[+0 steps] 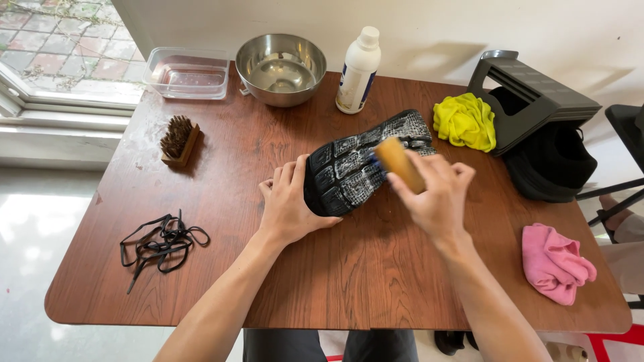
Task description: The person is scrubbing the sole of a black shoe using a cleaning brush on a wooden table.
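A black shoe [349,167] lies sole up near the middle of the wooden table [221,281], its tread streaked with white foam. My left hand [290,204] grips the shoe's heel end. A wooden-backed brush [399,164] is held in my right hand [436,194], pressed on the sole with blue bristles just showing underneath.
A steel bowl [280,68], a clear plastic tub [188,72] and a white bottle [357,70] stand at the back. A second brush [179,139] and black laces [159,243] lie left. Yellow cloth [465,121], dark stand [537,94], black shoe [553,161], pink cloth [555,263] are right.
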